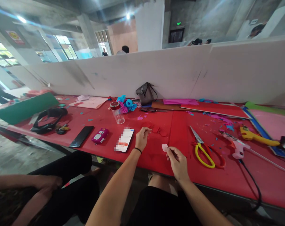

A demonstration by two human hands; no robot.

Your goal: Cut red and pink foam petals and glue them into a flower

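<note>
In the head view my right hand (178,161) pinches a small pale pink piece of paper (164,147) between thumb and finger, just above the red table (154,161). My left hand (142,138), with a dark band at its wrist, has its fingertips drawn together over the tabletop; what they hold, if anything, is too small to tell. Right beside those fingertips lie cut red paper pieces (159,131). A phone (124,140) with a lit screen is left of my left hand. Scissors (202,150) with one yellow and one red handle lie open to the right.
A pink glue gun (238,147) with its cable and a yellow one (257,137) lie at the right. Leftward are a jar (118,116), a purple box (100,136), a black phone (81,137) and a headset (49,121). Paper flowers (127,104) and a bag (145,94) stand behind. Someone sits at left.
</note>
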